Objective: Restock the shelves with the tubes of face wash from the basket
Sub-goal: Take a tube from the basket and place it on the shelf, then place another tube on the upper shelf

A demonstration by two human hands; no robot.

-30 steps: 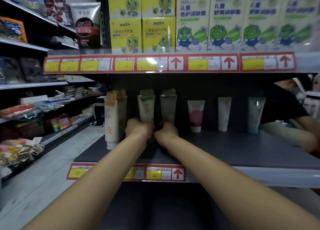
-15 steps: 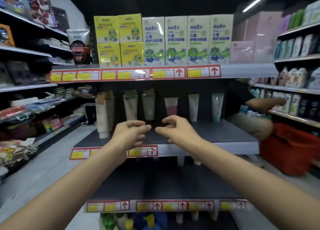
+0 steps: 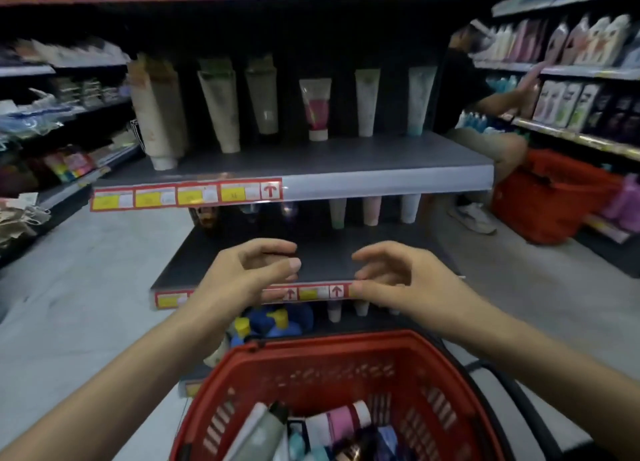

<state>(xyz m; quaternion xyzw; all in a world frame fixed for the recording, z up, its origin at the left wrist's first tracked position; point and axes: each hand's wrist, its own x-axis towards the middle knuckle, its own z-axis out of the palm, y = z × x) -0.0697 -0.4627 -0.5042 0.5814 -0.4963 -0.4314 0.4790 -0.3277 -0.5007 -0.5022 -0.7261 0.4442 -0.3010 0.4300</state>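
Note:
A red basket (image 3: 311,363) sits low in front of me with several face wash tubes (image 3: 332,426) lying in it. My left hand (image 3: 249,273) and my right hand (image 3: 391,277) hover above it, level with the lower shelf edge, fingers loosely curled and holding nothing. On the grey upper shelf (image 3: 346,169) several tubes stand on their caps in a row, among them two beige-green ones (image 3: 221,107) and a pink one (image 3: 316,107). A few more tubes (image 3: 372,211) stand at the back of the lower shelf (image 3: 207,270).
A crouching person (image 3: 478,114) reaches into the right-hand shelves beside a second red basket (image 3: 543,197). Blue bottles (image 3: 273,322) stand on the bottom shelf behind my basket. Stocked shelves line the left side, with grey floor (image 3: 86,287) between.
Both hands let go of the two beige-green tubes on the upper shelf and drew back and down. My view dropped, bringing the red basket into sight.

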